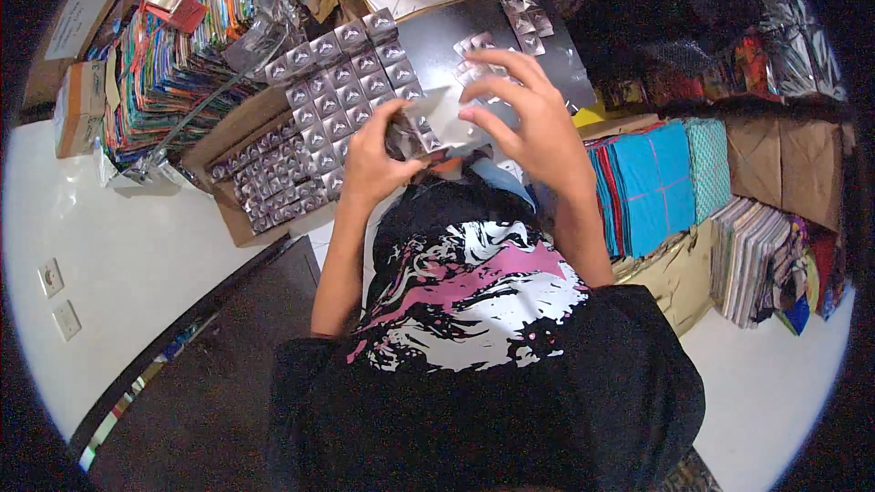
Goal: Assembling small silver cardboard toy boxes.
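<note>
My left hand (370,162) is closed on a small dark printed box (425,135), thumb at its near side and fingers at the far side. A pale, blurred flat piece (448,118) shows beside the box; I cannot make out whether it is a flap or a sheet. Over it hovers my right hand (540,123), fingers curved and apart. Left of the hands, similar small boxes (350,96) stand packed in rows. Beyond my right fingers, a few more of the flat dark printed pieces (474,44) lie on the dark shiny tabletop (433,36).
An open carton (244,230) holds more small boxes. A tape dispenser (175,9) rests on stacked colourful packets (159,73). Several printed pieces (527,23) lie at the table's far right. Bundled blue cloth (652,182) stands at the right, beside brown paper packages (775,164).
</note>
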Available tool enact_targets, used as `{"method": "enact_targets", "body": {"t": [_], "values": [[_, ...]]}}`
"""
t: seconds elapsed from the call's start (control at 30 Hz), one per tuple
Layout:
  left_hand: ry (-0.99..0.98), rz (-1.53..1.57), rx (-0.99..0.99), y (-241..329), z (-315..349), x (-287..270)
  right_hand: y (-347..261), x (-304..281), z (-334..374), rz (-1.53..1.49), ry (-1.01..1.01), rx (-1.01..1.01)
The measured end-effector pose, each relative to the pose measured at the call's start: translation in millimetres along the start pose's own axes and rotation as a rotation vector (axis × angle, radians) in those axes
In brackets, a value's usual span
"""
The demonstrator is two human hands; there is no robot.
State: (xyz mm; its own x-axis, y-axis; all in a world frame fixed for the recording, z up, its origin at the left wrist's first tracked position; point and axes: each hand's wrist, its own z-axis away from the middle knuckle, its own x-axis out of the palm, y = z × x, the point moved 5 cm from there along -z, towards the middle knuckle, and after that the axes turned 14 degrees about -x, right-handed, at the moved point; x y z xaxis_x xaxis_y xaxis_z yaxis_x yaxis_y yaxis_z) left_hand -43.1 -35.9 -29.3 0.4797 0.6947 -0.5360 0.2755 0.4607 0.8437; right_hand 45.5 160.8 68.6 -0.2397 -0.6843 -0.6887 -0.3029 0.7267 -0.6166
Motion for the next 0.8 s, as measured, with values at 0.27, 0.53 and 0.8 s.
{"method": "enact_targets", "body": {"t": [0.27,0.53,0.8], "values": [[0.34,-0.077,0.428,7.5,8.9,11.8,-17.5,54.8,11.4,0.229,-0.265,0.207],[0.433,-0.103,0.434,26.0,-0.7,39.7,31.5,44.6,26.6,0.066,-0.047,0.13],[0.358,0.045,0.19,52.4,-22.3,76.2,65.8,-5.3,20.6,-0.052,0.084,0.15]]}}
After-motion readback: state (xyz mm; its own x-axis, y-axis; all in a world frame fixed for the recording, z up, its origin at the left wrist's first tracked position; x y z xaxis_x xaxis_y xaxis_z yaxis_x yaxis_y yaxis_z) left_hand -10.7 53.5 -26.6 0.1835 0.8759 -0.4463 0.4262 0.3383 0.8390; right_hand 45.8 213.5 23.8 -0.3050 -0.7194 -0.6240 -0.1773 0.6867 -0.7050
